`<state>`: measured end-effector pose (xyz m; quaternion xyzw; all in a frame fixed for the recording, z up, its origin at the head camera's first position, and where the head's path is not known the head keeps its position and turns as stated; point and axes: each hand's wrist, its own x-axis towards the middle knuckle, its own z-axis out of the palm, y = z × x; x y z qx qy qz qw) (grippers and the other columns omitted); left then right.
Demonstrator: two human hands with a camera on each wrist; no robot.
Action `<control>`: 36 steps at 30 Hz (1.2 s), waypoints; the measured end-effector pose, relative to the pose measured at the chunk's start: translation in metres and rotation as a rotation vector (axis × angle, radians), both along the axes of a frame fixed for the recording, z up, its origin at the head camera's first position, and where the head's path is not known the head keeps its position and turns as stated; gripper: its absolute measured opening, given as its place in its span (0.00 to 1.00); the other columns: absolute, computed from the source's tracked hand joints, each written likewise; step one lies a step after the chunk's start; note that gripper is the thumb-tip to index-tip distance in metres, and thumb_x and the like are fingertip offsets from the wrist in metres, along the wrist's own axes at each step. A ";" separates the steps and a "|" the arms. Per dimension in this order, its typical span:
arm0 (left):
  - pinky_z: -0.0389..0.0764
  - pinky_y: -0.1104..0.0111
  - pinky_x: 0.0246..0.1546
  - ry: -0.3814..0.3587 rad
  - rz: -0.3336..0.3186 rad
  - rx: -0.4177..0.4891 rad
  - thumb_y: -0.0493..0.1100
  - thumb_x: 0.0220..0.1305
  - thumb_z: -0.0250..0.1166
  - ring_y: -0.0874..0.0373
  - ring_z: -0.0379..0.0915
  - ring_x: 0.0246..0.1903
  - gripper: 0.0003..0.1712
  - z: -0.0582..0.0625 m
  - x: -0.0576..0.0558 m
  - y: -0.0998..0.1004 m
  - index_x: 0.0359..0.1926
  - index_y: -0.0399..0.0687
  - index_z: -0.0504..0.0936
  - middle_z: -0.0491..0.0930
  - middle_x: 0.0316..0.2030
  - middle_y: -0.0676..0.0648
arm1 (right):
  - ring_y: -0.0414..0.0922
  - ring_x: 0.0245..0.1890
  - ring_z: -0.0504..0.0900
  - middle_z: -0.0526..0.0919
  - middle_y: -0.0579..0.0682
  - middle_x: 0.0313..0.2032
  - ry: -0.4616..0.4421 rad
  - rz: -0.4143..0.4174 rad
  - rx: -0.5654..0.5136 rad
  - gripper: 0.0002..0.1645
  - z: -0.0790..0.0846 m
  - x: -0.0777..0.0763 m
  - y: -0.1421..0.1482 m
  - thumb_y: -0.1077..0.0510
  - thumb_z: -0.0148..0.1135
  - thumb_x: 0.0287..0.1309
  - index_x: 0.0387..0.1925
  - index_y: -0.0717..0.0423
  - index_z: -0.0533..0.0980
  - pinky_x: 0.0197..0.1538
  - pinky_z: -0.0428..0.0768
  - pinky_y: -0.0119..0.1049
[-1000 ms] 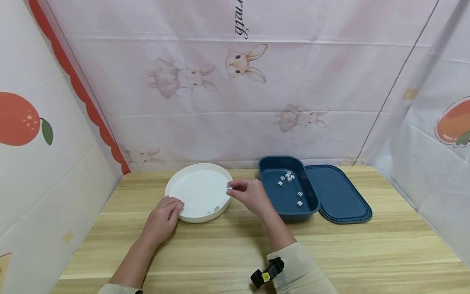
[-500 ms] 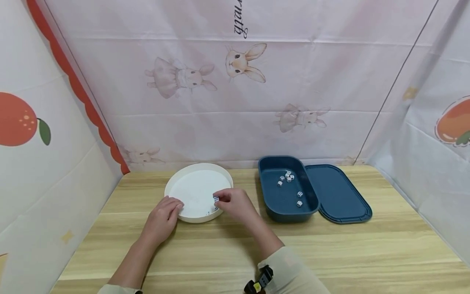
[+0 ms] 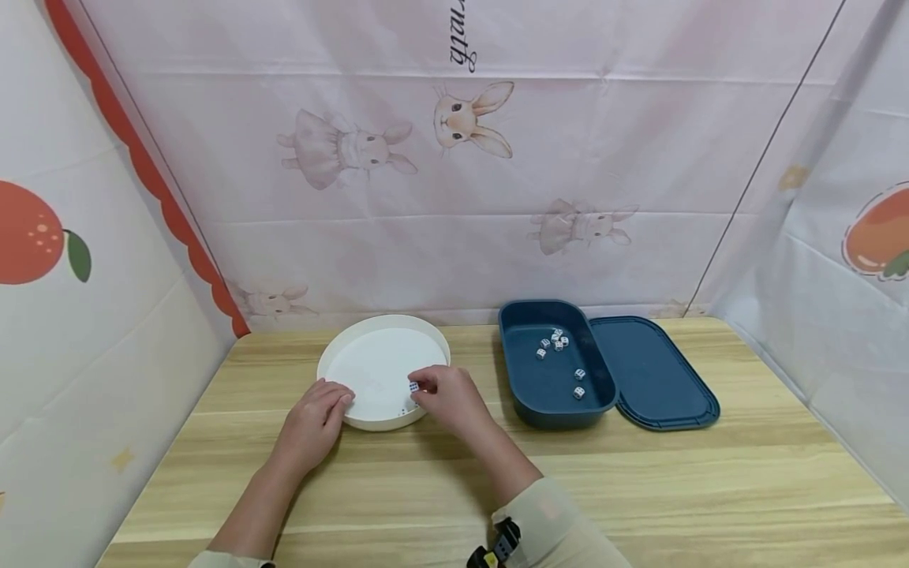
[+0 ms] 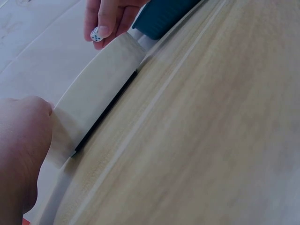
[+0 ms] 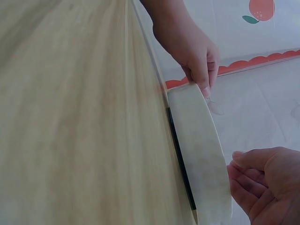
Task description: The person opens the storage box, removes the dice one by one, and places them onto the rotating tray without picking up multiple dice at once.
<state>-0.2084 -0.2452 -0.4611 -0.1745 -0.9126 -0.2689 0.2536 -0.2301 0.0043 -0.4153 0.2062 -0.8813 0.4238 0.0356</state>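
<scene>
A round white tray (image 3: 383, 359) with a raised rim stands on the table at left of centre. My left hand (image 3: 311, 420) grips its near-left rim, thumb on the outer wall and fingers over the edge, as the right wrist view also shows. Between thumb and fingertips my right hand (image 3: 454, 398) pinches a white die (image 3: 414, 386) with dark pips, held over the tray's near-right part. The same die (image 4: 96, 34) shows above the rim in the left wrist view. Other dice (image 3: 403, 411) lie in the tray near its front wall, partly hidden by the right hand.
To the right stands a dark blue rectangular container (image 3: 525, 386) with several dice (image 3: 559, 345) on its floor. Its matching flat lid (image 3: 656, 375) lies beside it. A printed cloth (image 3: 568, 142) hangs behind the wooden table (image 3: 440, 489).
Carrying the die, my right hand has moved left and slightly nearer, from the tray's right rim to above its front right part. My left hand has stayed at the rim.
</scene>
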 end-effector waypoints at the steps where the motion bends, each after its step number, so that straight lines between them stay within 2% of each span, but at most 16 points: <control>1: 0.68 0.54 0.68 -0.001 0.000 0.001 0.39 0.67 0.61 0.56 0.79 0.44 0.06 0.000 0.000 0.000 0.36 0.45 0.84 0.84 0.36 0.52 | 0.40 0.38 0.84 0.88 0.48 0.41 0.000 -0.001 -0.001 0.15 0.000 0.000 0.000 0.61 0.68 0.56 0.47 0.55 0.84 0.41 0.84 0.27; 9: 0.68 0.54 0.68 0.003 -0.003 0.005 0.39 0.67 0.61 0.56 0.79 0.44 0.06 -0.001 0.000 0.000 0.36 0.45 0.84 0.84 0.37 0.52 | 0.39 0.38 0.84 0.88 0.47 0.41 -0.026 -0.012 -0.011 0.15 -0.001 -0.002 0.000 0.60 0.68 0.56 0.47 0.54 0.84 0.42 0.84 0.25; 18: 0.69 0.53 0.68 -0.002 -0.002 0.008 0.39 0.68 0.61 0.57 0.79 0.44 0.07 -0.002 -0.001 -0.001 0.36 0.45 0.84 0.84 0.36 0.52 | 0.41 0.40 0.84 0.88 0.47 0.43 -0.043 -0.016 -0.009 0.16 -0.001 -0.002 0.002 0.60 0.69 0.56 0.48 0.54 0.84 0.45 0.86 0.29; 36: 0.68 0.53 0.68 -0.006 -0.001 0.003 0.39 0.68 0.61 0.56 0.79 0.44 0.06 -0.001 0.000 -0.001 0.36 0.45 0.85 0.84 0.37 0.51 | 0.42 0.41 0.84 0.88 0.49 0.42 -0.054 0.007 -0.022 0.14 0.002 -0.001 0.002 0.61 0.68 0.57 0.47 0.56 0.84 0.45 0.85 0.32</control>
